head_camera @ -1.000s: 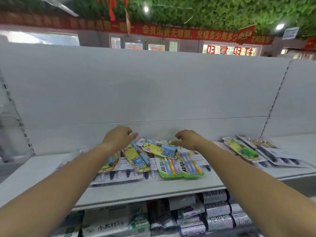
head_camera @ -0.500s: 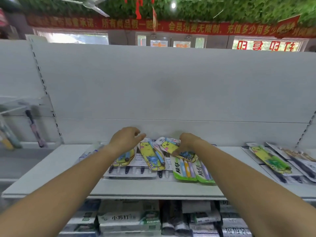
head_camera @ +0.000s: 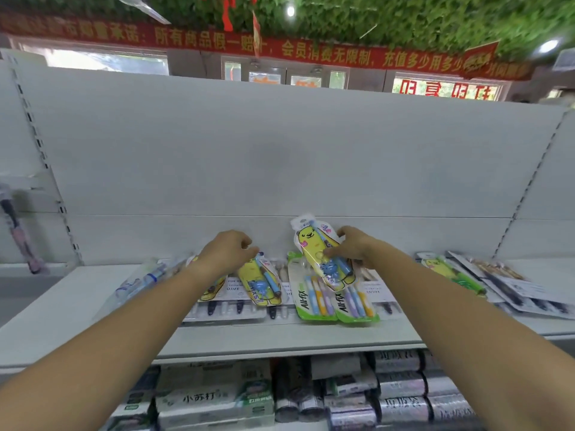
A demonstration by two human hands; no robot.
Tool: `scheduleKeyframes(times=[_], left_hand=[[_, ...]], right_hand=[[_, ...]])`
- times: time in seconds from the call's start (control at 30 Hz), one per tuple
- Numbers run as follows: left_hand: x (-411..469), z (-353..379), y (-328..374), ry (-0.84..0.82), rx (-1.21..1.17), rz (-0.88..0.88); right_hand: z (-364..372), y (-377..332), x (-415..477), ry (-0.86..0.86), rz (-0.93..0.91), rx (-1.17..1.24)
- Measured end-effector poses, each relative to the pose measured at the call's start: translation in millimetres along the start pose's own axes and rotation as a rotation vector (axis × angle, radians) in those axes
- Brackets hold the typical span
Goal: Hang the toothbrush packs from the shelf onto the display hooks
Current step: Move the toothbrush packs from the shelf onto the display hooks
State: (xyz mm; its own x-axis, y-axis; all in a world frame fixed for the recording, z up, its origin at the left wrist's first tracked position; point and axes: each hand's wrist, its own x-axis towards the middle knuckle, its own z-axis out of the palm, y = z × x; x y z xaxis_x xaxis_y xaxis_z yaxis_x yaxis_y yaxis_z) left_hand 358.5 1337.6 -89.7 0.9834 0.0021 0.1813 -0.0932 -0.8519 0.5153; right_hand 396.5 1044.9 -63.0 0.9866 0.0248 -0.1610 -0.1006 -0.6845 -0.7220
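In hand: held yellow pack (head_camera: pixel 320 256), clear of the pile, tilted, top end up toward the white back panel (head_camera: pixel 280 157), lower end over the green All-fix packs (head_camera: pixel 329 301). Banana-shaped yellow card, cartoon bear face near the top, white header with print too small to read. Blue-handled brush and small blue figure under a clear blister. Clamped by right hand (head_camera: pixel 351 247): thumb on the front face, other fingers (head_camera: pixel 345 233) curled round the right edge and behind the card.

Opposite side, left hand (head_camera: pixel 227 251) over the left part of the pile, fingers curled, thumb and forefinger close together just above the top of second yellow pack (head_camera: pixel 261 283). Grip or mere nearness: cannot tell from this view. Same banana shape on second yellow pack, blue brush, blue figure; flat on the shelf (head_camera: pixel 280 334), atop white cards of dark-tipped brushes.

Both green All-fix packs flat, side by side, at the front of the pile; brushes in blue, yellow, purple, orange.

Further right on the shelf, well apart from both hands: yellow-and-green pack (head_camera: pixel 448 273) among dark flat packs. Clear-wrapped pack (head_camera: pixel 140 281) at the pile's left end, blurred.

Lower shelf: boxed and wrapped goods (head_camera: pixel 214 396).
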Motion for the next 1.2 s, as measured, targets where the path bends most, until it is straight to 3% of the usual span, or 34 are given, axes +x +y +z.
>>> scheduleKeyframes(times=[0.1,0.27,0.5,0.63,0.83,0.97,1.07,1.2], left_hand=[[5,9,24,-0.059,-0.030,0.021],[-1,35,75,-0.383,0.065,-0.042],[-10,66,116,-0.403,0.390,-0.057],[-5,80,122,-0.425,0.413,-0.119],[-2,66,120,-0.327,0.056,-0.220],[-3,59,116,-0.230,-0.327,-0.302],[-13,49,116,-0.198,-0.453,-0.361],[-25,32,105,-0.127,-0.671,-0.299]], right_hand=[[-27,12,-17,-0.043,0.046,0.119],[-62,39,-38,0.024,0.089,0.308],[-82,81,-59,0.134,0.105,0.511],[-84,100,-64,0.159,0.100,0.590],[-84,113,-70,0.141,0.074,0.715],[-76,114,-66,0.081,0.048,0.780],[-69,110,-65,0.040,0.001,0.839],[-62,102,-67,0.030,-0.108,0.949]])
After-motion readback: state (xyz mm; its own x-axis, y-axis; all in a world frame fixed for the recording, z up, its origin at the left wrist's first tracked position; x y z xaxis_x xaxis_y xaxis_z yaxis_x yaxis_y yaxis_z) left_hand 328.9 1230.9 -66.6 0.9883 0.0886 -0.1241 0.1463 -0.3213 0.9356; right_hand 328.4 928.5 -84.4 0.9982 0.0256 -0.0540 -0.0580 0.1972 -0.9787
